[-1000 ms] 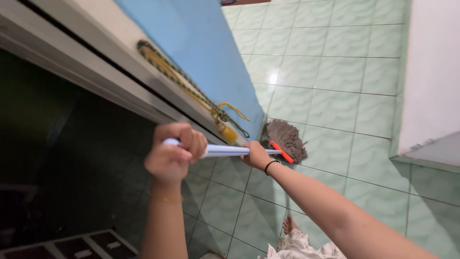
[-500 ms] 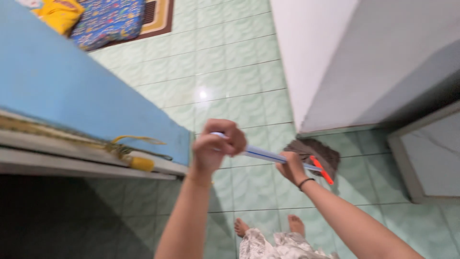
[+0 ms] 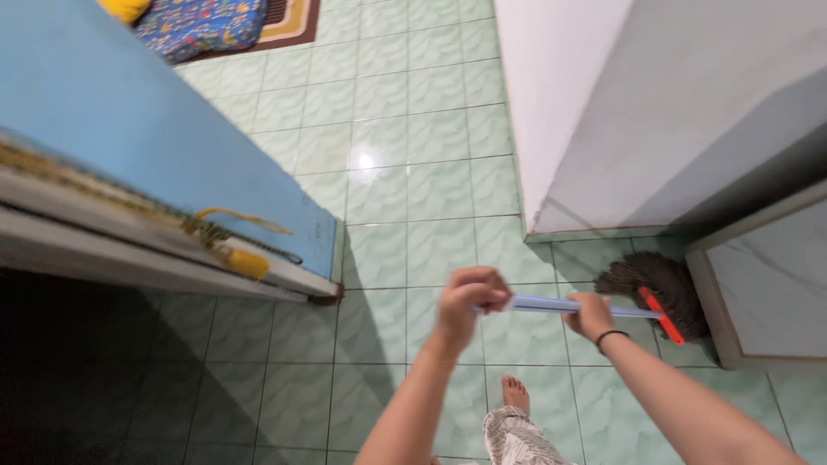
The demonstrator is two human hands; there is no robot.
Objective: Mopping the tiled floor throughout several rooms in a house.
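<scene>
My left hand (image 3: 466, 303) grips the top end of a pale blue mop handle (image 3: 543, 304). My right hand (image 3: 590, 315), with a black band on its wrist, grips the same handle a little lower. The handle runs right to an orange clamp (image 3: 662, 315) and a brown-grey string mop head (image 3: 656, 285). The mop head lies on the green tiled floor (image 3: 413, 172), in the corner between a grey-white wall (image 3: 620, 112) and a white marbled panel (image 3: 767, 275).
A blue door (image 3: 129, 146) with a pale frame stands open at the left, with a yellow and green cord (image 3: 228, 245) hanging near its edge. A patterned mat (image 3: 215, 21) lies at the far top. My bare foot (image 3: 514, 396) is on the tiles below the handle.
The mop head has swept right, from beside the blue door to the corner by the wall and marbled panel. Both hands moved right with the handle, and the view turned right.
</scene>
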